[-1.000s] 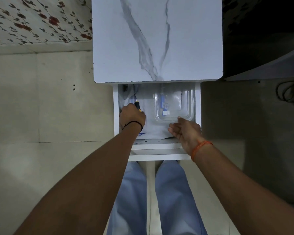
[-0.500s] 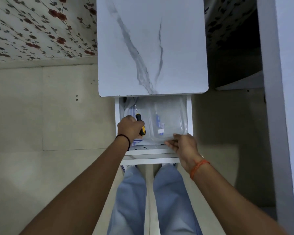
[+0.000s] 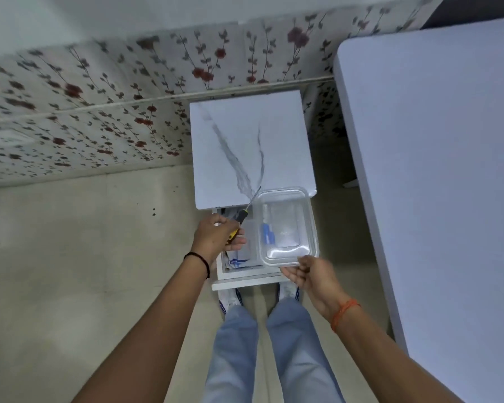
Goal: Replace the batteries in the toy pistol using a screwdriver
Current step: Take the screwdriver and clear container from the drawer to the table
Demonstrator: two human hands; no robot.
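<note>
Nearest, the person's jeans-clad legs (image 3: pixel 274 350) and white shoes stand on the tiled floor (image 3: pixel 99 257) before an open drawer (image 3: pixel 245 279) of a small marble-topped cabinet (image 3: pixel 250 141). Just above the drawer's front edge, the right hand (image 3: pixel 309 276) pinches the near rim of a clear plastic container (image 3: pixel 287 228), which hangs over the drawer's right side and overlaps the cabinet top's near right corner. Inside it lies a blue-and-white item (image 3: pixel 267 232), possibly batteries, though too blurred to say. Over the drawer's left side, the left hand (image 3: pixel 216 235) grips a yellow-and-black screwdriver (image 3: pixel 242 218), its shaft pointing up and away toward the cabinet top's near edge. Beneath that hand, papers or packets (image 3: pixel 237 258) lie in the drawer. Farther off runs flowered wallpaper (image 3: pixel 99 117); a white table (image 3: pixel 434 170) stands to the right.

No toy pistol is visible anywhere in view. By my judgement the task has barely begun: tool and supplies are only being gathered, and the unscrewing, battery swap and closing up all remain.
</note>
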